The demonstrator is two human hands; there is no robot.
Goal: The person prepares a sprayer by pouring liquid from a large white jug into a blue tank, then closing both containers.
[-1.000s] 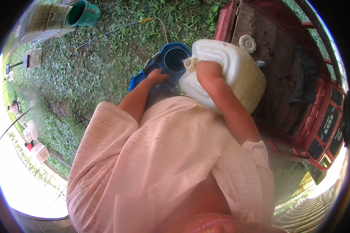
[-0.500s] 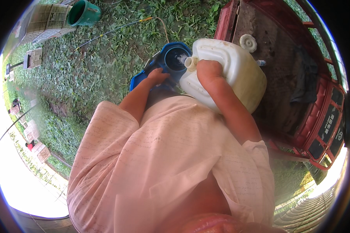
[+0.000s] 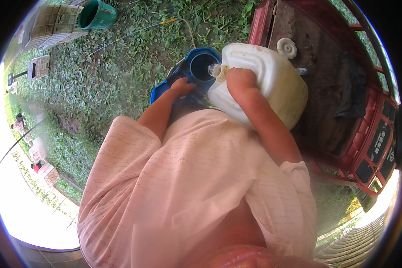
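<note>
My right hand [image 3: 241,82] is wrapped round the handle of a large white plastic jerrycan [image 3: 279,85]. The jerrycan lies tipped over, its uncapped spout pointing left. Clear liquid [image 3: 212,69] shows at the spout, over the wide round opening of a blue backpack sprayer [image 3: 193,54]. Low on the sprayer's near side, my left hand [image 3: 182,86] grips its edge; some of the fingers are hard to make out. A thin hose runs from behind the sprayer to a spray lance [image 3: 138,32] lying on the ground.
On the right, a red cargo vehicle bed [image 3: 324,53] holds a round white cap [image 3: 286,48] and a dark cloth [image 3: 352,91]. A green bucket [image 3: 105,17] and stacked crates [image 3: 58,24] stand far left. A scale [image 3: 39,67] sits below them. Leafy plants cover the ground.
The liquid reached farther into the sprayer's opening before; now it shows close to the spout. The jerrycan has shifted very slightly. Both hands keep their hold.
</note>
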